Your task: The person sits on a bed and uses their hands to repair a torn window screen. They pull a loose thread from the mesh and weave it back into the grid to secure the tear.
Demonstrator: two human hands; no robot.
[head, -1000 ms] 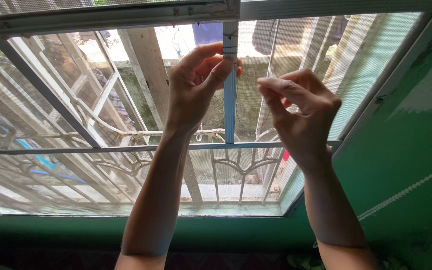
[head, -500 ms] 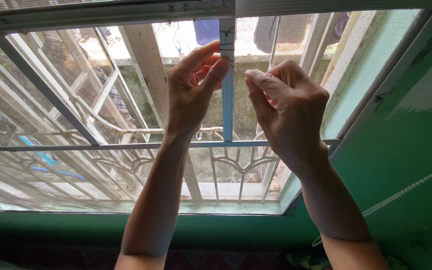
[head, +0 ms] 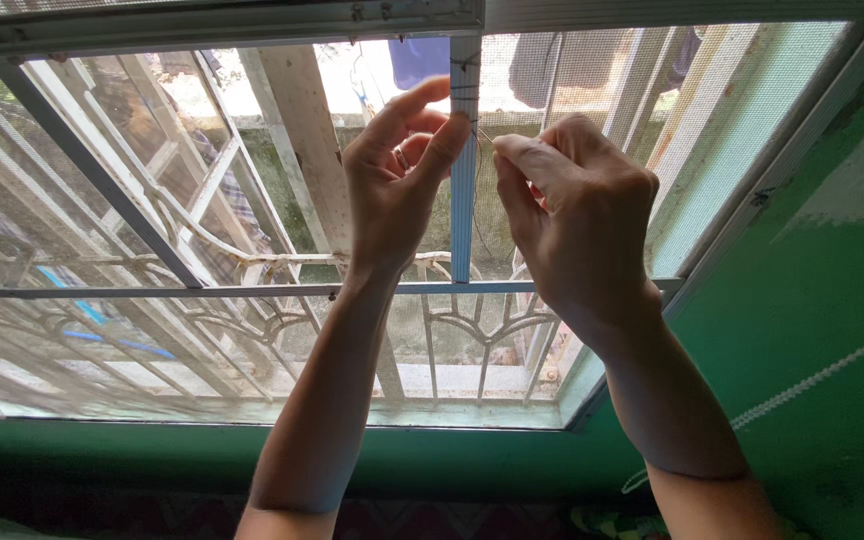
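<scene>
View: head cam, looking up at a window from inside – both bare arms raised toward it.
Left hand [head: 397,185]: fingers curled, thumb and forefinger pressed narrow against the pale blue vertical window bar [head: 464,165], near its top.
Right hand [head: 577,215]: loosely fisted, thumb and forefinger pinched tight on a thin needle-like sliver [head: 486,137], too small to tell exactly what; tip points at the bar, just beside left fingertips.
Thread: fine dark thread [head: 476,215] hangs down beside the bar, between the hands; faint.
Bar: upright, runs from the white top window frame [head: 222,25] down to a thin blue horizontal rail [head: 152,292].
Mesh: pale see-through insect screen [head: 752,110] covers the pane to the right of the bar.
Outside: white ornate metal grille [head: 472,330] w/ curved scrollwork, wooden beams beyond.
Wall: glossy green painted wall [head: 812,300] at right & below sill; white beaded cord [head: 822,375] slants across it.
</scene>
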